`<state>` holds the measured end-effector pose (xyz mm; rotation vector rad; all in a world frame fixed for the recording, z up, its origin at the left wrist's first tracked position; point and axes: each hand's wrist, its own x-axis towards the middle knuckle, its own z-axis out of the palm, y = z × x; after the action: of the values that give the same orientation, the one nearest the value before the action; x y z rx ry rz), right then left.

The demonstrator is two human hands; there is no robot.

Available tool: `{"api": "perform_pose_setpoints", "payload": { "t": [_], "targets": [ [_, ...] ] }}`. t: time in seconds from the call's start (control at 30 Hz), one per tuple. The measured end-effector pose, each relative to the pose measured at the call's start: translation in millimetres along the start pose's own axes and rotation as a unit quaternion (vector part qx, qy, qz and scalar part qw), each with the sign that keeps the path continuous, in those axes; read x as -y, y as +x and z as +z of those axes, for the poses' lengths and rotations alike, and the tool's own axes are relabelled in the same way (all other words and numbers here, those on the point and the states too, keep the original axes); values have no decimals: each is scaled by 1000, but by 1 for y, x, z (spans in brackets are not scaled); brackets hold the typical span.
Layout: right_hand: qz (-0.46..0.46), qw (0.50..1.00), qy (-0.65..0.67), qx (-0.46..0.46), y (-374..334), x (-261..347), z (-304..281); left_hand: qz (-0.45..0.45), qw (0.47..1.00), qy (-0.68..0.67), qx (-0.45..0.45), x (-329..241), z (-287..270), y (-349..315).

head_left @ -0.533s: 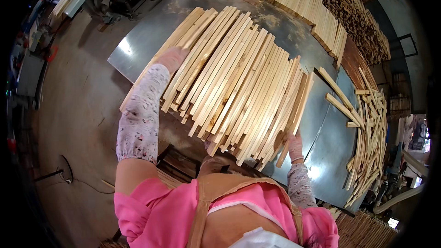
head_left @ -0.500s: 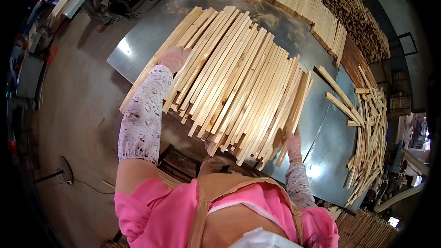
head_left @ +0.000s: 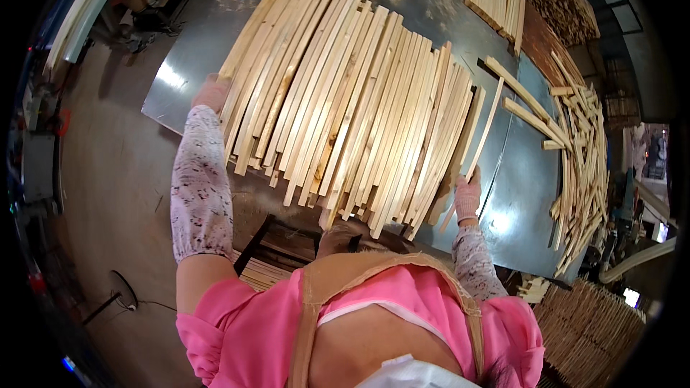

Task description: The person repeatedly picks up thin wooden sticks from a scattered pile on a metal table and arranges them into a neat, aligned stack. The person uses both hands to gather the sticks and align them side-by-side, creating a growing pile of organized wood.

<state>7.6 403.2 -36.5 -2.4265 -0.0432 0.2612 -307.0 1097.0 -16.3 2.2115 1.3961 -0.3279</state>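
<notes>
A wide row of pale wooden strips (head_left: 338,108) lies side by side on a metal-topped table (head_left: 183,54), their near ends uneven. At the row's left edge, my left hand (head_left: 210,93), in a pinkish glove, is closed around the near part of the outermost strip; some of its fingers are hidden. My right hand (head_left: 467,196), gloved alike, is closed on a thin wooden strip (head_left: 490,126) standing a little apart from the row's right side. Between that strip and the row shows a darker-faced strip (head_left: 471,126).
A loose heap of strips (head_left: 578,172) lies at the table's right, a few sticking out toward the row. Stacked strips (head_left: 496,0) line the far side. Bundled sticks (head_left: 589,330) stand at lower right. A round-based stand (head_left: 123,291) is on the floor at left.
My left hand has moved left and slightly down to the row's outer edge. The outermost left strip now sits closer in. My right hand has drawn a thin strip away from the row's right side.
</notes>
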Motion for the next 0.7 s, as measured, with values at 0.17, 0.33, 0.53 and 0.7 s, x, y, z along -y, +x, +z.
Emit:
{"api": "perform_pose_setpoints", "payload": {
  "t": [0.17, 0.33, 0.53, 0.7],
  "targets": [
    [133, 969, 188, 88, -7, 28, 8, -41, 998, -38, 2, 9, -10, 18],
    [164, 944, 270, 92, 4, 11, 20, 7, 994, -9, 110, 30, -10, 49],
    [163, 949, 248, 107, 7, 14, 20, -51, 993, 107, 6, -25, -25, -18],
    [34, 987, 135, 75, -13, 53, 41, 19, 998, 44, -47, 11, 1, -19]
  ]
}}
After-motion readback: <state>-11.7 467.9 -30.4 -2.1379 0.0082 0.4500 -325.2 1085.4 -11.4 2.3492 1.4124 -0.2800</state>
